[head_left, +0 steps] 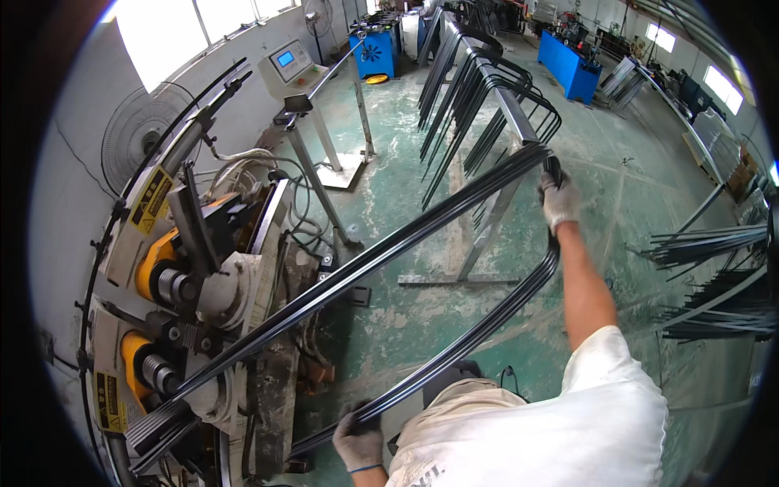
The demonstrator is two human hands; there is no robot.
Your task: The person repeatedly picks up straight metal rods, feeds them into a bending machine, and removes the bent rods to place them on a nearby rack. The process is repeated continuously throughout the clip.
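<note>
A bundle of bent black metal tubes (422, 231) slants across the view, its two legs joined by a curved end at the upper right. At that end my right hand (560, 199), in a pale work glove, is closed around the tubes, its arm stretched forward. Lower down, my gloved left hand (359, 442) grips the nearer leg close to my body; its fingers are partly hidden. The far leg's tips reach over a bending machine (227, 300) with yellow-orange housings and ribbed rollers on my left. Whether the tubes touch the rollers I cannot tell.
Ahead, a metal rack (507, 109) carries several bent black tubes. A control box with a screen (288, 65) stands beyond the machine, near a wall fan (146, 138). Loose cables lie by the machine. Blue machines (568, 69) stand farther back; stacked rods (710, 247) lie at right.
</note>
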